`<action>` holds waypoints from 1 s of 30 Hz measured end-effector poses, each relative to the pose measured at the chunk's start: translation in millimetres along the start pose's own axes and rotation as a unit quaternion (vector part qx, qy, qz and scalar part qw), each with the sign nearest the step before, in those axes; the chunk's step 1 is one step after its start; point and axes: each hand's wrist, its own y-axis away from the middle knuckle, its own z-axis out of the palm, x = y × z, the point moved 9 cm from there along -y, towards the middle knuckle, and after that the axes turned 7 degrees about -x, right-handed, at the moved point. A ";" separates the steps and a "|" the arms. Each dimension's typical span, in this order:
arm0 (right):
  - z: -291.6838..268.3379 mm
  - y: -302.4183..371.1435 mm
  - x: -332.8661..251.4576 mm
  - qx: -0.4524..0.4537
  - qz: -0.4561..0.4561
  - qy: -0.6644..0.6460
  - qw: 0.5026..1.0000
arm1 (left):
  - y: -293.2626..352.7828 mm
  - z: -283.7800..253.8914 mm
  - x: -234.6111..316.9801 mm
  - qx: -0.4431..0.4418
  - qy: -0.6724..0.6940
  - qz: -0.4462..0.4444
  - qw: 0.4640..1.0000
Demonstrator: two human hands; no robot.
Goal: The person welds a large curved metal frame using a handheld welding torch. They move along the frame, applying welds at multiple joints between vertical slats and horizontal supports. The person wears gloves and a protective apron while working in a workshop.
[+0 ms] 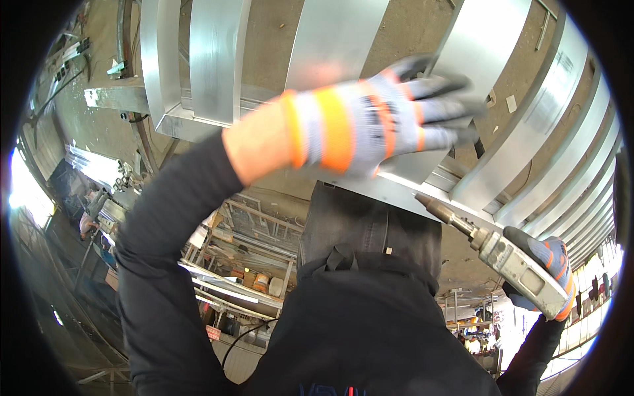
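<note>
My left hand (403,122) is in a grey, orange and black work glove, its fingers spread and slightly blurred. It is over the silvery metal slats (333,39) of a long frame and holds nothing; whether it touches them I cannot tell. At the right, my right hand (555,267), gloved alike, is wrapped round a worn grey power drill (512,264). The drill's tapered front end points up and left, close to the frame's near metal rail (389,191). Part of the grip is hidden by my fingers.
Behind me at the left stands a rack (251,277) with metal lengths and loose items. A square metal bar (115,99) juts out beside the frame's left end. Brown floor (271,39) shows between the slats. More cluttered shelving (475,323) is at the lower right.
</note>
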 end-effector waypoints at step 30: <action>-32.5 92.6 207.0 0.254 0.092 -0.168 0.948 | -7.1 103.4 -38.8 0.330 0.647 -0.278 0.629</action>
